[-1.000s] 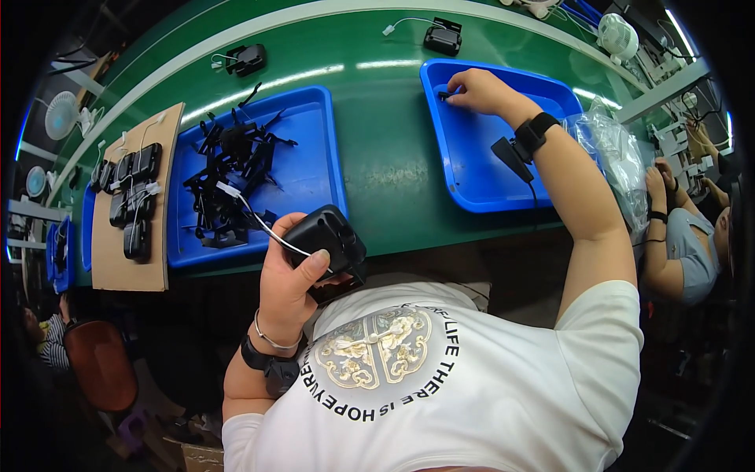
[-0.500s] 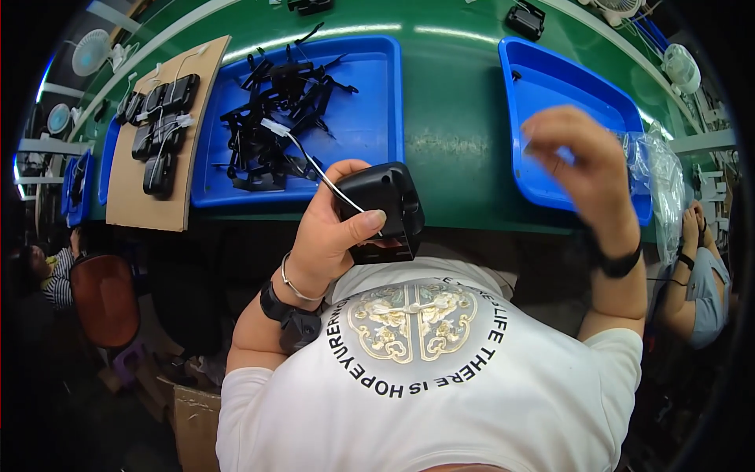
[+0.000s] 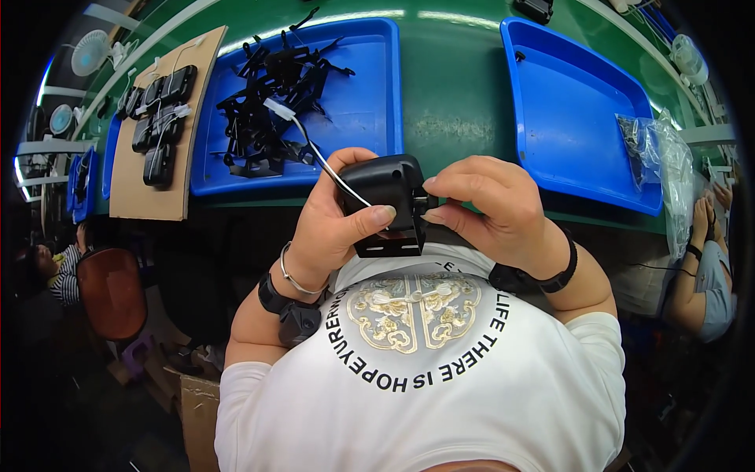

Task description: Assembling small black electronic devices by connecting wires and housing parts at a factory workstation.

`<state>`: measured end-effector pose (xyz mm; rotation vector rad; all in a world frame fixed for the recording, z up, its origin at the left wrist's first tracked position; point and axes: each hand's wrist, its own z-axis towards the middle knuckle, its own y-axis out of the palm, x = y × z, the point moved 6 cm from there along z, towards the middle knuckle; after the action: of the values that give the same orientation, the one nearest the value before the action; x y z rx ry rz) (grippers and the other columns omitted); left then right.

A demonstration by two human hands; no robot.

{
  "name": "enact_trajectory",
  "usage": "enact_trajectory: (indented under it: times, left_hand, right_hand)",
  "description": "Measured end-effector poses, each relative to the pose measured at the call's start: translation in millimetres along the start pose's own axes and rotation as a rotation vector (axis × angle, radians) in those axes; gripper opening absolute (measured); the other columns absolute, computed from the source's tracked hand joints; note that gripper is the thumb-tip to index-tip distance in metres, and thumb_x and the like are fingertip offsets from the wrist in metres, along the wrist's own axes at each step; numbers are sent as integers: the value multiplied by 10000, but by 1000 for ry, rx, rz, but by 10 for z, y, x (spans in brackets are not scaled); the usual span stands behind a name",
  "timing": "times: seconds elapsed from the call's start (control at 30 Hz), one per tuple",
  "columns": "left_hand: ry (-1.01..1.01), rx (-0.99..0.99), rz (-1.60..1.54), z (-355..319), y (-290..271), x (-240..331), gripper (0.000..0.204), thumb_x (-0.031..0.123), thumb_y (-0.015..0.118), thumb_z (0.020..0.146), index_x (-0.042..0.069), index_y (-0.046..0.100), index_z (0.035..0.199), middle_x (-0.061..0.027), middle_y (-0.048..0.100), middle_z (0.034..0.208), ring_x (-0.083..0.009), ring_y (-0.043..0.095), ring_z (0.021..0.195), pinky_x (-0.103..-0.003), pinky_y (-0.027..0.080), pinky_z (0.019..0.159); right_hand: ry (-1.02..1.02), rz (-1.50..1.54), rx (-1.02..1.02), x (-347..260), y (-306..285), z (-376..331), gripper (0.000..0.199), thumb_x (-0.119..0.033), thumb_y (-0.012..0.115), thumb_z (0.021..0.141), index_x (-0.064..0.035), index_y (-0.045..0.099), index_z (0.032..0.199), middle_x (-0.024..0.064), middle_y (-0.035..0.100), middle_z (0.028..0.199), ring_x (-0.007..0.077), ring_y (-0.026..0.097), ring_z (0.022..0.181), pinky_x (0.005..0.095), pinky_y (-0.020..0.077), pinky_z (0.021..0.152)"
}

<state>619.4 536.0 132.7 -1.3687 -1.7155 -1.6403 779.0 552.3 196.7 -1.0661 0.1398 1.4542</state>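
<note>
Both hands meet over a black boxy device (image 3: 387, 200) held close to the chest, just off the near edge of the green table (image 3: 452, 86); the left hand (image 3: 338, 220) wraps it from the left, thumb pressed flat across its front and fingers curled shut behind, while the right hand (image 3: 491, 208) closes on its right side, thumb and forefinger pinched at a small part there — too small to make out; a thin white cable (image 3: 314, 149) runs up from the device over the left hand to a white connector above the left blue tray (image 3: 370, 102), which holds a tangle of black brackets (image 3: 267, 102); the right blue tray (image 3: 566, 110) lies well apart to the right — beside it a clear plastic bag (image 3: 657, 157); on the far left a cardboard sheet (image 3: 169, 181) bears several black units.
</note>
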Motion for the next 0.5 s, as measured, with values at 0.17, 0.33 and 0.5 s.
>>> enact_trajectory:
  times: [0.17,0.33,0.5]
  left_hand:
    - [-3,-11,3,8,13,-7,537,33,691,742,60,362,1166,-93,528,1027,-163,581,892,-316,565,711]
    - [26,-1,68,-9,24,32,536,34,693,741,58,364,1164,-87,535,1017,-147,577,888,-289,551,722]
    - [98,-13,207,-25,-8,60,541,36,703,736,55,368,1161,-74,545,994,-123,570,880,-253,516,739]
  right_hand:
    - [4,-5,25,30,39,-56,299,-8,736,642,-8,606,912,106,602,798,207,586,621,271,455,510]
    - [15,-32,16,15,66,-72,265,-19,733,667,2,597,893,108,592,819,199,580,627,258,452,517]
    - [193,148,5,113,111,-108,214,-37,724,698,4,587,857,112,590,797,197,569,611,256,449,523]
